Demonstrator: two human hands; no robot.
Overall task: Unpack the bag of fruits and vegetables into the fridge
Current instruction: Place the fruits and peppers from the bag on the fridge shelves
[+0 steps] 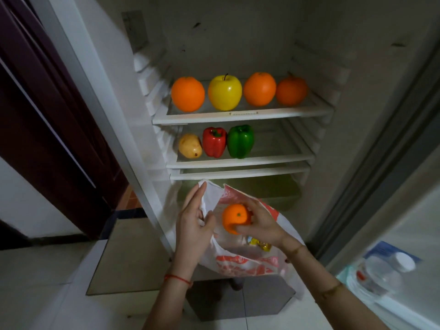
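Gripping crinkly plastic bag (240,263) — left hand (194,225); right hand (260,222) cups smooth round orange (234,217).

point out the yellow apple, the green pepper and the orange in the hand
yellow apple (225,92), head view, middle of its front skin
green pepper (240,142), head view, centre of its body
orange (234,216), head view, top near the stem dimple

The white and red plastic bag (240,263) hides most of its contents; only small yellow items (258,244), too blurred to identify, show through near the small orange (235,218). The right hand (259,222) covers that orange's far side. Right of the bag, a clear bottle (378,275) on the fridge door shelf is blurred.
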